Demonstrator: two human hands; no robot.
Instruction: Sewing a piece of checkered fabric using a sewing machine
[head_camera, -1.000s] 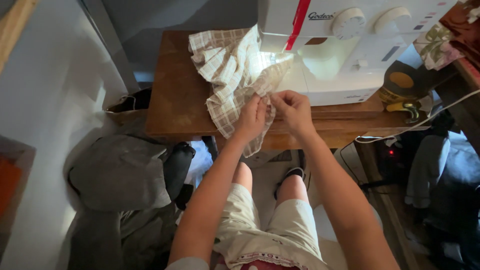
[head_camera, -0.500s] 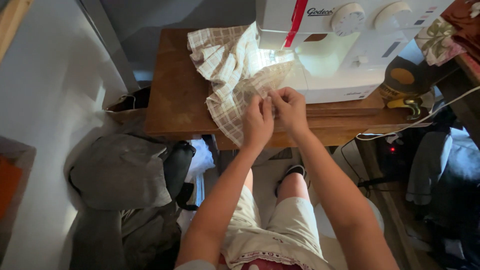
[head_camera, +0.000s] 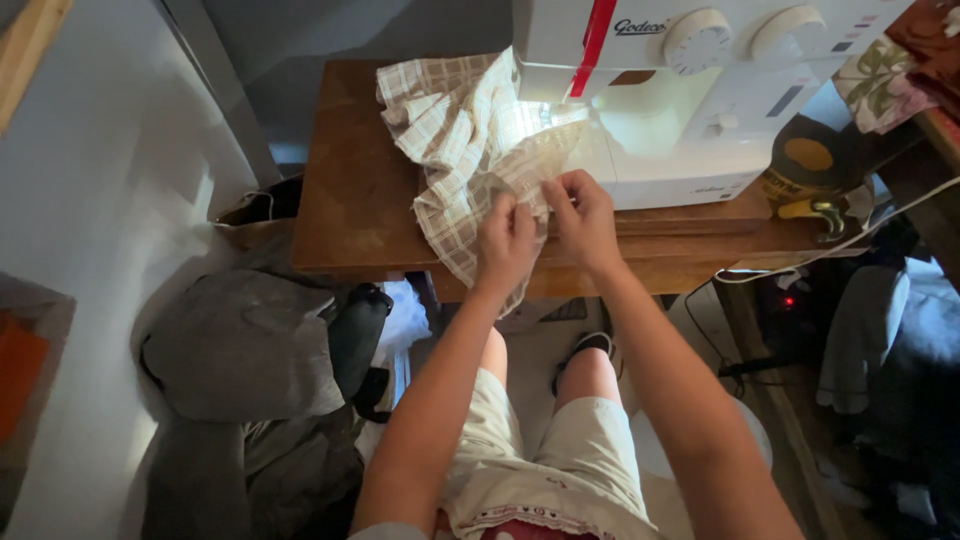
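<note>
Both hands (head_camera: 545, 225) have shifted the checked cloth (head_camera: 465, 150) slightly up.

Labels and markings at the sewing bench

A dark script logo mark (head_camera: 640, 27) sits on the white upper face of the sewing machine (head_camera: 700, 120), just left of its two round dials, beside a red ribbon hanging down the front. A smaller faint mark lies low on the machine's base, near its right end. At the right end of the bench (head_camera: 360, 200), just beside the machine, stands a dark round container (head_camera: 812, 165) with a yellow-orange label (head_camera: 790, 188) bearing dark print. No screens or signs show.
</note>
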